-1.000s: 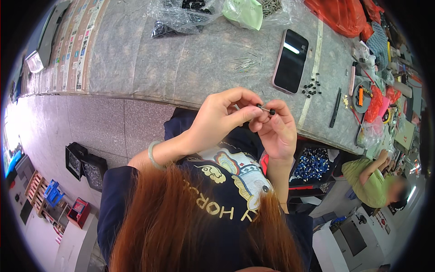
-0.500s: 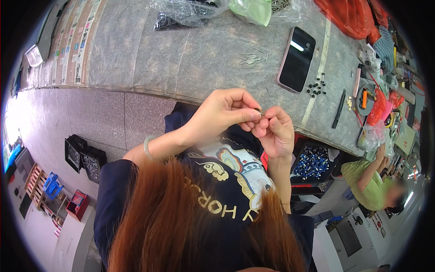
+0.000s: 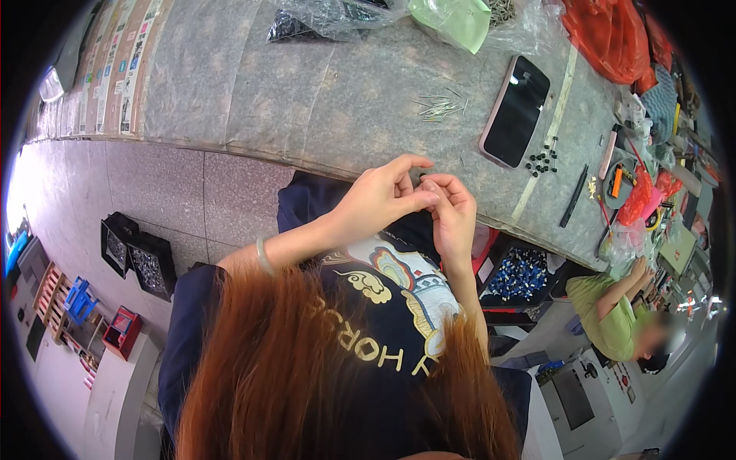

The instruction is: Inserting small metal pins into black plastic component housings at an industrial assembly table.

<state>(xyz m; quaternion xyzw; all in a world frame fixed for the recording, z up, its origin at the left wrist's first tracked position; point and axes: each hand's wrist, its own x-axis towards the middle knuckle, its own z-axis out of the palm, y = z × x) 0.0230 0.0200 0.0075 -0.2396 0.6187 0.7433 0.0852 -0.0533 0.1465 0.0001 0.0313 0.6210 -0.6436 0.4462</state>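
My hair (image 3: 307, 368) filled the nearest part of the view, hanging over my dark printed shirt (image 3: 383, 307). Above it, my left hand (image 3: 383, 199) and right hand (image 3: 454, 215) were raised together just short of the table (image 3: 253, 100) edge, fingertips touching. Both hands were pinched closed on one small dark part (image 3: 422, 178), held between thumb and forefinger tips at the point where the hands met; the part was too small to identify further. A pale bangle (image 3: 263, 254) sat on my left wrist. Beyond the hands, on the grey table, a loose cluster of thin metal pins (image 3: 438, 107) lay near the middle, well apart from my fingers. To the right of the pins lay a phone (image 3: 515, 111), screen up and dark, and just beside its lower end a scatter of small black pieces (image 3: 543, 161). A black rod (image 3: 573, 196) lay further right. At the far edge of the table sat clear plastic bags (image 3: 330, 19), a green bag (image 3: 452, 21) and a red bag (image 3: 609, 34). At right, below table level, another person (image 3: 621, 310) in a green top worked separately.
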